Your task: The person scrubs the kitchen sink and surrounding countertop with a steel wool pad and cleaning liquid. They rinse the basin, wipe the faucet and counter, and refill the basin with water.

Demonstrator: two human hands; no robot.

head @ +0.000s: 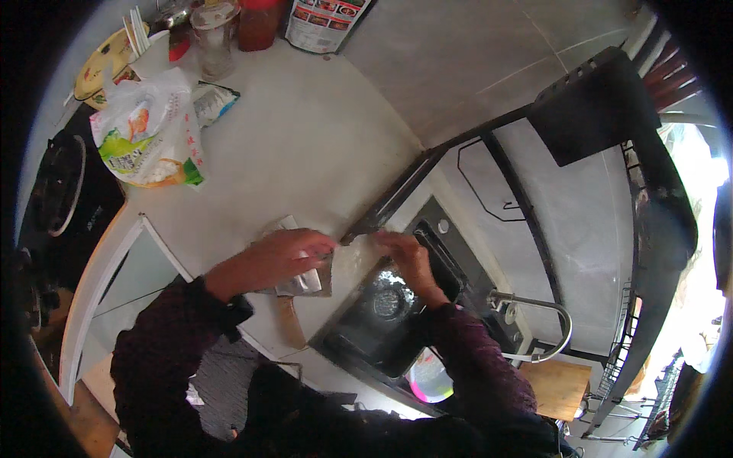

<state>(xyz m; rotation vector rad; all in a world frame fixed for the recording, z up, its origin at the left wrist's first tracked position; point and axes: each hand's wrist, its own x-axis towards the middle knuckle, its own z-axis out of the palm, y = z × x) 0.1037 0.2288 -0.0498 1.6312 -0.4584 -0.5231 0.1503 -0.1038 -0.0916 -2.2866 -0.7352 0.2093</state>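
My left hand (292, 255) is over a silvery packet (306, 283) on the pale countertop (269, 154), fingers bent and blurred; whether it grips the packet is unclear. A brown strip-like thing (291, 323), perhaps a handle, extends from below the packet toward the counter's front edge. My right hand (404, 252) is above the near corner of the black sink (372, 320), with its fingertips pinched close together near the black rack post. Something small and pale shows at those fingertips, too blurred to name.
A plastic bag (152, 137), a small packet (215, 103), a glass jar (213, 40) and a printed pouch (323, 26) stand on the counter. The black dish rack (504, 172) spans the sink beside the curved faucet (564, 326). A stove (69, 189) is at left.
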